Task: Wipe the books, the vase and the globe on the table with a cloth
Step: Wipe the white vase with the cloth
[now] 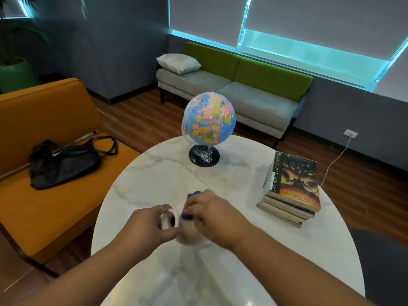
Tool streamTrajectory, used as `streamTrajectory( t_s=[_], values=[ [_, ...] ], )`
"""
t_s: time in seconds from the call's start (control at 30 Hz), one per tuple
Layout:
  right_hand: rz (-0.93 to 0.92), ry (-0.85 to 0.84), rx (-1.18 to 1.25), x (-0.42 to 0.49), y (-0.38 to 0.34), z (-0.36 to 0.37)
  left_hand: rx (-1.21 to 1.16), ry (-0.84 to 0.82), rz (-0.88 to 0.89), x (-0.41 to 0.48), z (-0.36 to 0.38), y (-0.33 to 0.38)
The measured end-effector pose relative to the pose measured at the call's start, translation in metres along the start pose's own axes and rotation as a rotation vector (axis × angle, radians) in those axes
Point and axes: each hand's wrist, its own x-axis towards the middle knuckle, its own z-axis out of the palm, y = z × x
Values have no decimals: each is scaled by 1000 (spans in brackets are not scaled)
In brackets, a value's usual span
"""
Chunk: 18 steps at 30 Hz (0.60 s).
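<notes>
On the near middle of a round marble table (165, 173), a left hand (152, 226) is gripping the rim of a white vase (189, 236) tipped left, its inside dark. A right hand (212, 215) is clutching a purple cloth (186, 216) against it. A globe (209, 118) is standing far, and books (293, 184) are sitting by the right edge.

Blurred vase (189, 235); cloth (187, 216) mostly under right hand (210, 214)
</notes>
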Motion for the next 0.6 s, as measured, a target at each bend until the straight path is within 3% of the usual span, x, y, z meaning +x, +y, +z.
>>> streamTrajectory(
  t_s=[0.1,0.3,0.5,0.6],
  values=[
    [-112,-17,45,-12,2,15,-5,-3,-12,0,0,-2],
    [131,5,21,-7,21,6,-12,12,-34,-2,0,-2],
    [-72,-6,29,-14,5,20,-20,-14,-38,-2,-1,-1],
    [100,118,156,-27,26,23,-20,-18,-48,-3,-1,-2]
  ],
)
